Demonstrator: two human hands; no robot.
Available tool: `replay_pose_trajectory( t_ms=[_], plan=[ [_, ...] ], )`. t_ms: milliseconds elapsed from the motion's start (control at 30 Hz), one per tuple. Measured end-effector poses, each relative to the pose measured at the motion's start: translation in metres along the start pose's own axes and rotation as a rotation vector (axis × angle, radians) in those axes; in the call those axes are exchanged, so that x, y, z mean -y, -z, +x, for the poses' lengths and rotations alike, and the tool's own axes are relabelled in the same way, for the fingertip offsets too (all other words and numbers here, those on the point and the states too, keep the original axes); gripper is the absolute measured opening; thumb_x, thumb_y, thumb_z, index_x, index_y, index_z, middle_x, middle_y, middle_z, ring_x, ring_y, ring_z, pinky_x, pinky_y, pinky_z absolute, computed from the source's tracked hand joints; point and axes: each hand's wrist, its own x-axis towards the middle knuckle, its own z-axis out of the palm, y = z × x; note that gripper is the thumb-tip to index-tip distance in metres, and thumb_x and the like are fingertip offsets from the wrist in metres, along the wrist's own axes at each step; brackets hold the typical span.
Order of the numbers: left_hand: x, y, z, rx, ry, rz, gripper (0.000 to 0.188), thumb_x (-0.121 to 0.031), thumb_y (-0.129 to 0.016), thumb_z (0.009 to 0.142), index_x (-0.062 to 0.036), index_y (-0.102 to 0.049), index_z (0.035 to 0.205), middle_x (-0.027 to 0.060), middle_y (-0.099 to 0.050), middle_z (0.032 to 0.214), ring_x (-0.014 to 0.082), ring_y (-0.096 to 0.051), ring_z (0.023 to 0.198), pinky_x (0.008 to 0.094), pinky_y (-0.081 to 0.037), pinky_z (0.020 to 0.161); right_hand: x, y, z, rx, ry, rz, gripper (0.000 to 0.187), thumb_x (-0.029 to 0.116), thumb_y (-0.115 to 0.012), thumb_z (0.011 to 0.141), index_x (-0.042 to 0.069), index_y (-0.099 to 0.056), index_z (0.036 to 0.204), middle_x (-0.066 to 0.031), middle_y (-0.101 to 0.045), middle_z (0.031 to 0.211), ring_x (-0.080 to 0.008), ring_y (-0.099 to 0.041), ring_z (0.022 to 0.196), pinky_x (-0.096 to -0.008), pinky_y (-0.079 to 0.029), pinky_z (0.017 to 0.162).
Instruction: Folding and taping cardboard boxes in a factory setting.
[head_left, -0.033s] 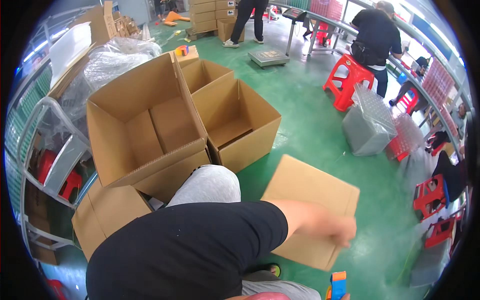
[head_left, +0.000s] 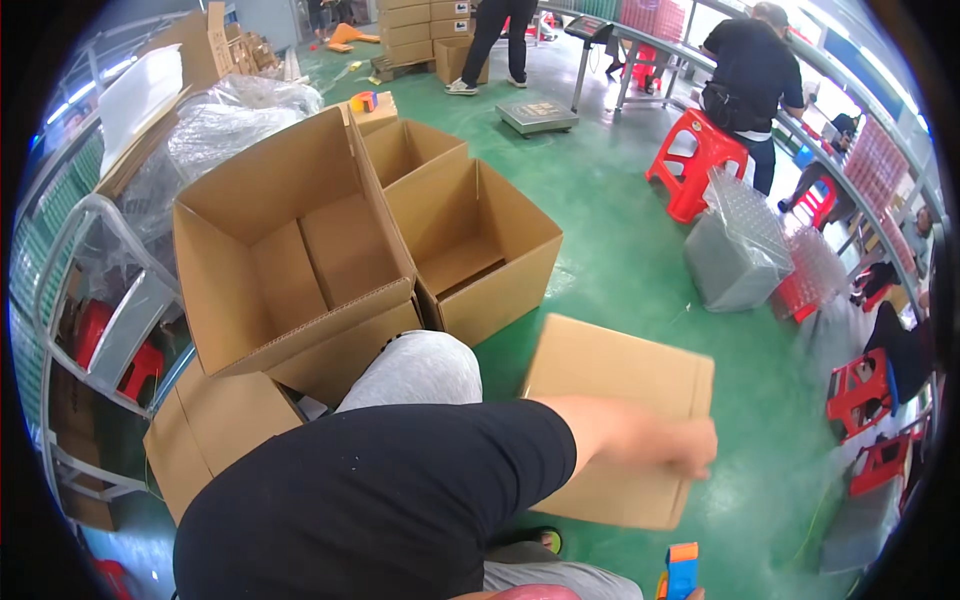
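My left arm in a black sleeve reaches across to the right over a closed cardboard box (head_left: 625, 365) on the green floor. At that box's right edge is my left hand (head_left: 692, 447), somewhat blurred, its fingers bent round the edge. Low in the picture, just below the box, an orange and blue tape dispenser (head_left: 682, 572) stands up. Only a bit of my right hand (head_left: 696, 594) shows beside it, holding it; the rest is cut off by the lower rim.
Uncovered cartons, a large one (head_left: 330, 245) and a smaller one (head_left: 500, 240), stand left of the box. A metal cart frame (head_left: 95, 215) is far left. Ahead are a floor scale (head_left: 538, 116) and a red stool (head_left: 693, 165); a person (head_left: 755, 65) sits at the workbench.
The closed box has turned slightly counterclockwise, its near right corner swinging right and up. My left hand has moved slightly with its edge. The tape dispenser has shifted very slightly right.
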Motion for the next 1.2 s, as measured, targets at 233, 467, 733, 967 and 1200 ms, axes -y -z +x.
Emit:
replay_pose_trajectory(
  t_ms=[233, 467, 733, 967, 1200],
  plan=[
    [0.126, 0.041, -0.035, -0.23, 0.737, -0.131, 0.057, -0.052, -0.037, 0.097, -0.0092, -0.074, 0.093, 0.0105, -0.072, 0.094, 0.0277, -0.066, 0.096, 0.0444, -0.045, 0.082, 0.052, 0.062, 0.019, -0.451, 0.053, 0.24, 0.037, 0.019, -0.075, 0.068, -0.003, -0.061, 0.094, -0.0231, -0.064, 0.085, -0.0435, -0.063, 0.079, -0.0522, -0.049, 0.071],
    [0.146, 0.05, -0.069, -0.352, 0.828, -0.35, 0.051, -0.046, -0.039, 0.098, -0.0074, -0.072, 0.097, 0.0116, -0.07, 0.099, 0.0308, -0.065, 0.096, 0.0432, -0.048, 0.084, 0.137, 0.145, 0.025, -0.556, 0.033, 0.416, 0.053, 0.024, -0.079, 0.074, -0.007, -0.059, 0.112, -0.0219, -0.066, 0.095, -0.0387, -0.063, 0.085, -0.044, -0.05, 0.082],
    [0.024, -0.033, -0.162, -0.089, -0.084, -0.096, 0.074, -0.045, -0.062, 0.082, 0.009, -0.046, 0.131, 0.0275, -0.042, 0.141, 0.038, -0.041, 0.131, 0.0507, -0.033, 0.108, 0.208, 0.115, 0.026, -0.419, 0.194, 0.881, 0.068, 0.004, -0.065, 0.081, -0.009, -0.034, 0.14, -0.0147, -0.049, 0.127, -0.0247, -0.051, 0.114, -0.0341, -0.04, 0.101],
    [0.015, -0.052, -0.267, -0.079, -0.292, 0.109, 0.086, -0.04, -0.067, 0.081, -0.0001, -0.028, 0.147, 0.0185, -0.027, 0.155, 0.0358, -0.026, 0.144, 0.0562, -0.025, 0.113, 0.257, 0.098, 0.0, -0.112, 0.234, 0.905, 0.063, -0.002, -0.064, 0.075, -0.008, -0.04, 0.133, -0.0146, -0.05, 0.124, -0.0228, -0.052, 0.112, -0.0321, -0.038, 0.1],
    [0.092, -0.051, -0.239, 0.096, -0.052, 0.067, 0.035, -0.011, -0.048, 0.087, -0.0022, -0.06, 0.119, 0.0185, -0.06, 0.124, 0.0339, -0.054, 0.119, 0.0441, -0.042, 0.102, 0.251, 0.054, 0.024, 0.142, 0.283, 1.074, 0.056, 0.005, -0.074, 0.073, 0.004, -0.052, 0.124, -0.0077, -0.061, 0.113, -0.0191, -0.061, 0.099, -0.0341, -0.052, 0.086]
  ],
)
